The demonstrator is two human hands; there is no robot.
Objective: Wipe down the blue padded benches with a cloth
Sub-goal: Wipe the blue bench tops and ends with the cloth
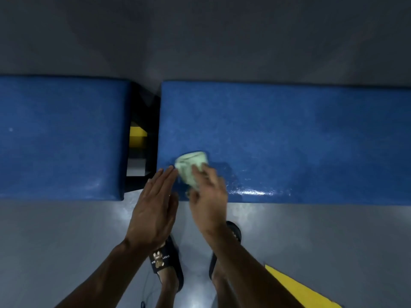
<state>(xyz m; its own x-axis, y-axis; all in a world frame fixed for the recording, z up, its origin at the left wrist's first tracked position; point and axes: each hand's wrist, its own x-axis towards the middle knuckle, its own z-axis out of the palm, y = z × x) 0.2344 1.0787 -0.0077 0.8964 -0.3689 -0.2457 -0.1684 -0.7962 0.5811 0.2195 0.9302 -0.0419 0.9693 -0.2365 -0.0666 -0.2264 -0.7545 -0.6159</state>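
**Wiping under way at the near left corner of the right-hand pad**

The pale green cloth (191,168) is bunched on the right blue padded counter (289,134), close to its near edge and its left end. It is held in the grip of the right hand (208,196), whose fingers are curled over the cloth's near side. The left hand (155,210) is kept flat, fingers straight and together, nothing held; its fingertips lie just beside the cloth at the pad's corner, though whether the pad is touched cannot be told.

A wet sheen is seen along the near edge to the right of the cloth, so this strip is judged to be wiped already. The step in hand is taken to be the wiping of this pad. The next move is judged to call for the cloth to be pressed flat and drawn across the dull farther part of the pad. The left blue padded counter (62,134), set apart by a dark gap (142,138), is mostly dull too.

Both pads are cut off at the frame's sides. The frame within the gap is dark, with only a yellow part (136,137) made out. The hands are blurred. Below, sandalled feet (166,263) on grey floor (55,241) are partly hidden by the arms.
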